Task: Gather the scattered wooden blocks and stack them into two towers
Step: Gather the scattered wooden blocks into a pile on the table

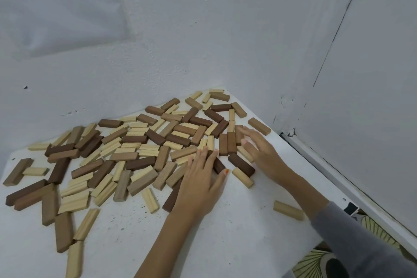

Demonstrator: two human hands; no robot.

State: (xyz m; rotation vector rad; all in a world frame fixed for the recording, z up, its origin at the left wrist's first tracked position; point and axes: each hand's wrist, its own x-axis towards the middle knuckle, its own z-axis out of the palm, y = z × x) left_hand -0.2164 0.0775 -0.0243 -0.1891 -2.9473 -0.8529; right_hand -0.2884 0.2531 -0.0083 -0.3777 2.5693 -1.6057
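Several wooden blocks, pale, mid-brown and dark brown, lie scattered flat over a white table. No tower stands. My left hand lies flat with straight fingers on blocks near the middle, its fingertips touching a dark block. My right hand reaches in from the right with spread fingers, touching a row of three mid-brown blocks laid side by side. A dark block and a pale block lie between the two hands.
White walls meet in a corner just behind the table's far end. One pale block lies alone near the right edge. A patterned cloth shows below the table at the lower right. A paper sheet with text hangs on the left wall.
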